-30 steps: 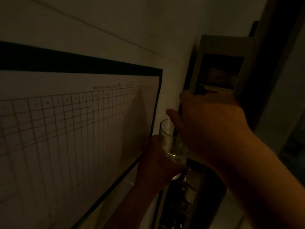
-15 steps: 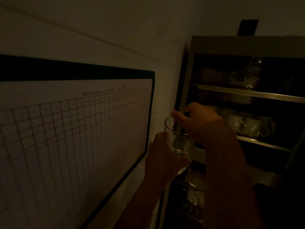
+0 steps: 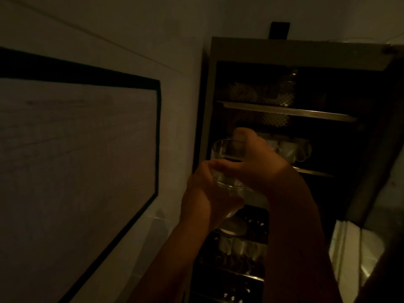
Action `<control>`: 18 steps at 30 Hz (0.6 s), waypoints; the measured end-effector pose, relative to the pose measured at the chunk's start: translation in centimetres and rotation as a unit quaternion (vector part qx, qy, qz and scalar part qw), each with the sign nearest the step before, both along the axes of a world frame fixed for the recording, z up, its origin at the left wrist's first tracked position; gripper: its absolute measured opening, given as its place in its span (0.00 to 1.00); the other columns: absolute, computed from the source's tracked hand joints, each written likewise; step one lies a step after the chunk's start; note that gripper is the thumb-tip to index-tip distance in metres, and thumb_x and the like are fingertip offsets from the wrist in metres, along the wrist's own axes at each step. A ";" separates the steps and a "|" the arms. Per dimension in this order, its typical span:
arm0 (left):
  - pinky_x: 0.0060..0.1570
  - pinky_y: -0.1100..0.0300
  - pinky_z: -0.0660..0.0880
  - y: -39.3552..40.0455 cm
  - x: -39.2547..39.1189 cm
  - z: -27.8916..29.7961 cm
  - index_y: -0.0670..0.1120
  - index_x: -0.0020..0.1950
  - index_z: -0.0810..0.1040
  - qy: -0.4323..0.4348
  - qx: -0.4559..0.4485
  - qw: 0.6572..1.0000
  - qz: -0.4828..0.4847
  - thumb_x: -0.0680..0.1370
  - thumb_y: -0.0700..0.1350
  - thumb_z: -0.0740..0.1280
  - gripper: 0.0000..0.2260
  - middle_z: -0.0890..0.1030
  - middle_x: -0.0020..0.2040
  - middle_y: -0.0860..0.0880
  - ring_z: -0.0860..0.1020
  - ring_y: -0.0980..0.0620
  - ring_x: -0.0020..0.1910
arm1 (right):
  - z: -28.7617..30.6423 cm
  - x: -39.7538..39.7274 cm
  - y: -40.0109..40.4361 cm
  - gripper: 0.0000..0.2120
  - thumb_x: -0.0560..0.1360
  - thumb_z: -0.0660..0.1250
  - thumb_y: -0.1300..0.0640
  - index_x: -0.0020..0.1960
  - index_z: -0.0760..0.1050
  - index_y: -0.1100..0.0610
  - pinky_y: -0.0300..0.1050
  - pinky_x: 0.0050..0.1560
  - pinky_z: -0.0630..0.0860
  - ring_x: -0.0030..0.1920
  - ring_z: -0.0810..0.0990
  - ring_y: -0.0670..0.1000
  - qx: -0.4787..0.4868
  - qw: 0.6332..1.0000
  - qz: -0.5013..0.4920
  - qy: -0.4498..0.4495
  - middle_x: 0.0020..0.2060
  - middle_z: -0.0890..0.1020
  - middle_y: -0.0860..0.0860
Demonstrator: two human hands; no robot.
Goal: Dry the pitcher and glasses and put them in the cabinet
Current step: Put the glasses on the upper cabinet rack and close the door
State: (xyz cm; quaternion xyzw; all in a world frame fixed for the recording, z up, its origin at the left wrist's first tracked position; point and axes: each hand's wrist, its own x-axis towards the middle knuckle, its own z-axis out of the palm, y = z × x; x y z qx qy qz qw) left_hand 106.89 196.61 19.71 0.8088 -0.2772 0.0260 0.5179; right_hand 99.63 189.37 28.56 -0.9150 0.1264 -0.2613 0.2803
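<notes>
A clear drinking glass (image 3: 223,154) is held upright in front of the open cabinet (image 3: 284,51), at the height of its second shelf. My left hand (image 3: 205,193) cups the glass from below around its base. My right hand (image 3: 255,162) grips its upper part, thumb over the rim and fingers across the side. The scene is very dim. No pitcher is in view.
White cups (image 3: 290,149) stand on the second shelf behind my right hand. Lower shelves hold more cups (image 3: 238,248) and dark items. The open cabinet door (image 3: 382,149) stands at the right. A large black-framed chart (image 3: 76,160) hangs on the left wall.
My view has swung right and the cabinet now fills the frame. My right hand has shifted from the glass rim to grip its upper side. The glass stays raised.
</notes>
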 end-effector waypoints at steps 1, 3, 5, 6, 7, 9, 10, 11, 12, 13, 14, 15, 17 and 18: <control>0.44 0.54 0.81 -0.4 -0.2 0.1 0.55 0.60 0.68 0.010 -0.005 1.000 -0.007 0.53 0.60 0.72 0.36 0.78 0.51 0.56 0.79 0.54 0.46 | 0.0 -0.4 -0.3 0.51 0.56 0.73 0.34 0.72 0.57 0.52 0.55 0.61 0.72 0.63 0.71 0.54 0.003 1.000 0.002 0.002 0.66 0.69 0.53; 0.42 0.52 0.81 -1.0 -0.7 0.3 0.55 0.58 0.69 0.010 -0.001 1.000 -0.019 0.54 0.61 0.71 0.35 0.79 0.49 0.55 0.80 0.54 0.44 | -0.1 -1.0 -1.2 0.59 0.46 0.69 0.26 0.71 0.60 0.51 0.55 0.58 0.75 0.61 0.74 0.53 0.020 1.000 0.014 -0.005 0.65 0.71 0.53; 0.41 0.53 0.81 -1.7 -1.5 0.6 0.55 0.60 0.68 -0.015 0.003 1.000 -0.027 0.54 0.62 0.71 0.36 0.78 0.50 0.55 0.80 0.54 0.44 | -0.2 -1.7 -2.1 0.58 0.47 0.70 0.28 0.71 0.59 0.51 0.53 0.60 0.74 0.63 0.72 0.52 0.037 0.999 0.018 -0.011 0.67 0.69 0.52; 0.41 0.53 0.81 -2.1 -1.8 0.7 0.55 0.61 0.67 -0.030 0.005 0.999 -0.028 0.54 0.62 0.71 0.37 0.78 0.50 0.55 0.79 0.54 0.45 | -0.2 -2.2 -2.6 0.54 0.52 0.73 0.33 0.72 0.59 0.51 0.52 0.60 0.73 0.64 0.71 0.51 0.044 0.999 0.016 -0.018 0.67 0.67 0.52; 0.41 0.53 0.81 -2.4 -2.1 0.9 0.56 0.61 0.67 -0.041 0.005 0.999 -0.030 0.53 0.63 0.70 0.38 0.77 0.51 0.55 0.79 0.54 0.46 | -0.2 -2.5 -3.0 0.50 0.56 0.75 0.39 0.72 0.58 0.51 0.51 0.60 0.73 0.63 0.70 0.50 0.051 0.998 0.017 -0.030 0.68 0.66 0.51; 0.41 0.57 0.80 -3.1 -2.4 1.4 0.56 0.61 0.68 -0.053 0.004 0.998 -0.045 0.52 0.64 0.69 0.39 0.77 0.53 0.55 0.78 0.55 0.47 | -0.2 -3.2 -4.1 0.47 0.59 0.77 0.45 0.72 0.58 0.49 0.51 0.59 0.75 0.61 0.69 0.48 0.068 0.995 0.024 -0.064 0.68 0.65 0.50; 0.38 0.62 0.78 -3.4 -2.5 1.7 0.55 0.61 0.68 -0.053 -0.004 0.997 -0.058 0.54 0.62 0.72 0.37 0.76 0.53 0.56 0.77 0.58 0.46 | -0.2 -3.4 -4.4 0.47 0.59 0.77 0.47 0.72 0.56 0.47 0.50 0.57 0.76 0.60 0.69 0.47 0.077 0.993 0.029 -0.082 0.68 0.64 0.49; 0.35 0.69 0.74 -3.6 -2.5 2.0 0.55 0.61 0.67 -0.051 -0.015 0.996 -0.070 0.58 0.58 0.75 0.36 0.74 0.53 0.58 0.75 0.61 0.44 | -0.1 -3.6 -4.7 0.48 0.59 0.77 0.48 0.73 0.55 0.46 0.48 0.56 0.76 0.60 0.69 0.46 0.084 0.991 0.031 -0.097 0.69 0.63 0.49; 0.32 0.73 0.69 -3.8 -2.5 2.3 0.54 0.62 0.65 -0.051 -0.026 0.995 -0.077 0.61 0.55 0.77 0.34 0.72 0.51 0.60 0.73 0.64 0.42 | -0.1 -3.8 -5.1 0.49 0.60 0.78 0.50 0.73 0.54 0.45 0.47 0.54 0.77 0.60 0.70 0.46 0.093 0.989 0.033 -0.113 0.69 0.62 0.48; 0.30 0.75 0.67 -4.0 -2.4 2.5 0.54 0.62 0.65 -0.053 -0.034 0.995 -0.082 0.62 0.52 0.78 0.34 0.72 0.51 0.60 0.73 0.65 0.42 | -0.2 -4.0 -5.5 0.50 0.60 0.78 0.52 0.73 0.52 0.43 0.45 0.52 0.77 0.60 0.70 0.46 0.106 0.985 0.036 -0.128 0.69 0.62 0.47; 0.30 0.75 0.66 -4.1 -2.3 2.7 0.54 0.63 0.65 -0.059 -0.042 0.994 -0.087 0.63 0.52 0.79 0.34 0.73 0.53 0.60 0.74 0.64 0.43 | -0.3 -4.1 -5.9 0.51 0.60 0.78 0.53 0.73 0.51 0.43 0.43 0.50 0.78 0.60 0.71 0.45 0.122 0.981 0.043 -0.143 0.68 0.63 0.46; 0.32 0.75 0.67 -4.3 -2.2 3.0 0.54 0.64 0.65 -0.067 -0.048 0.992 -0.091 0.63 0.52 0.79 0.35 0.73 0.55 0.59 0.75 0.62 0.47 | -0.5 -4.1 -6.3 0.52 0.61 0.78 0.55 0.74 0.49 0.43 0.39 0.48 0.78 0.60 0.71 0.45 0.135 0.977 0.052 -0.155 0.67 0.64 0.46; 0.40 0.70 0.72 -4.9 -1.9 3.4 0.54 0.65 0.64 -0.082 -0.048 0.991 -0.094 0.62 0.53 0.79 0.37 0.74 0.58 0.57 0.76 0.58 0.52 | -0.8 -4.0 -6.9 0.54 0.61 0.78 0.57 0.74 0.45 0.43 0.33 0.42 0.77 0.60 0.72 0.43 0.150 0.973 0.064 -0.166 0.62 0.67 0.44; 0.43 0.67 0.75 -5.3 -1.7 3.6 0.54 0.66 0.64 -0.085 -0.048 0.991 -0.095 0.61 0.53 0.79 0.38 0.74 0.58 0.57 0.76 0.57 0.54 | -0.9 -3.8 -7.2 0.55 0.62 0.78 0.58 0.74 0.44 0.43 0.31 0.40 0.77 0.59 0.72 0.43 0.156 0.971 0.066 -0.167 0.61 0.69 0.44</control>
